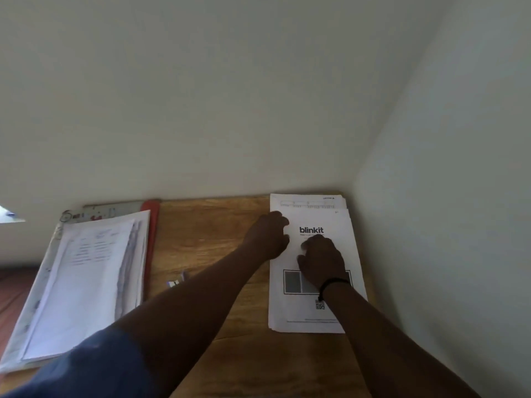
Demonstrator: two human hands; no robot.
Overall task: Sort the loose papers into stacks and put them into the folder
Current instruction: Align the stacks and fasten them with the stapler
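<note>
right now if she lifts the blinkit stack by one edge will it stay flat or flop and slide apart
The blinkit stack will likely flop: it looks like thin loose sheets. The sheets may slide apart, since the edges are already offset at the far end and no clip shows. Both hands, left hand and right hand, lie on it.

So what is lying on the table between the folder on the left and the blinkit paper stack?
In the head view, mostly bare wooden table; one small light object, too blurred to identify; and the left forearm crossing above.

A wooden table [207, 231] stands in a corner of white walls [230, 96].
</note>
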